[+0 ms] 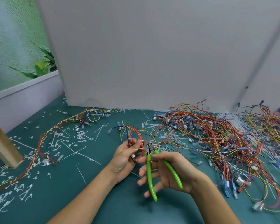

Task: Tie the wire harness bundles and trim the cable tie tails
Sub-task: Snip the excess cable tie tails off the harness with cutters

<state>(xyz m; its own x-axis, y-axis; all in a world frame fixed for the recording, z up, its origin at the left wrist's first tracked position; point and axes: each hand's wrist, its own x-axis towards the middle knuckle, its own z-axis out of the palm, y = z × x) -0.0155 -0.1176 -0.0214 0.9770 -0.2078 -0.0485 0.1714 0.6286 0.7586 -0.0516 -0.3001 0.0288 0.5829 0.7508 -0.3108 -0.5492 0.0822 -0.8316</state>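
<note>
The left hand's fingers curl round a harness, whose wires fan away toward the panel. Its white tie tail juts crosswise to the left. The right hand's spread fingers hold green cutters, nose pointing away at the tail, handles splayed toward the person. Bare table lies near; a wire pile crowds the right.
</note>
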